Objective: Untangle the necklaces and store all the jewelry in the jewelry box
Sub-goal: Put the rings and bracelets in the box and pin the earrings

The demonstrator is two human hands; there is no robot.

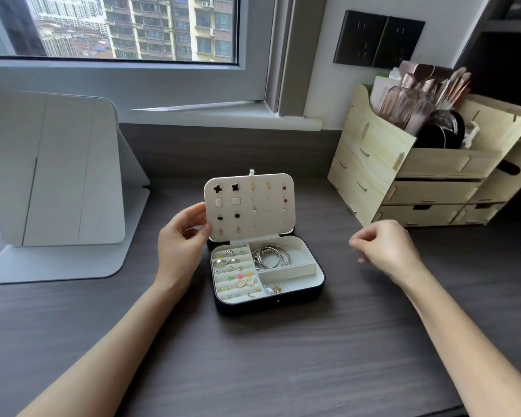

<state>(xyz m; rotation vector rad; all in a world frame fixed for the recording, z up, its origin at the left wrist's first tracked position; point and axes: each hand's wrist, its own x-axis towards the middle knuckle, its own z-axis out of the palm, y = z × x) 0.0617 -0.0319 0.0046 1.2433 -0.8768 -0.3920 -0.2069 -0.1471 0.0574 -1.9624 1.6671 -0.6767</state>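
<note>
A dark jewelry box (319,284) with a white lining stands open in the middle of the desk. Its white earring panel (271,224) stands upright with several pairs of earrings pinned to it. My left hand (182,236) grips the panel's left edge, thumb on its front. Silver bangles (271,256) lie in the back right compartment. Rings and small earrings (232,273) fill the left slots. A small tangle of chain (272,288) lies in the front right compartment. My right hand (385,246) hovers to the right of the box, fingers loosely curled, with nothing visible in it.
A white folding mirror stand (54,182) is at the left. A wooden organizer (403,179) with drawers, brushes and cosmetics stands at the back right. Behind the box runs the window sill (211,115).
</note>
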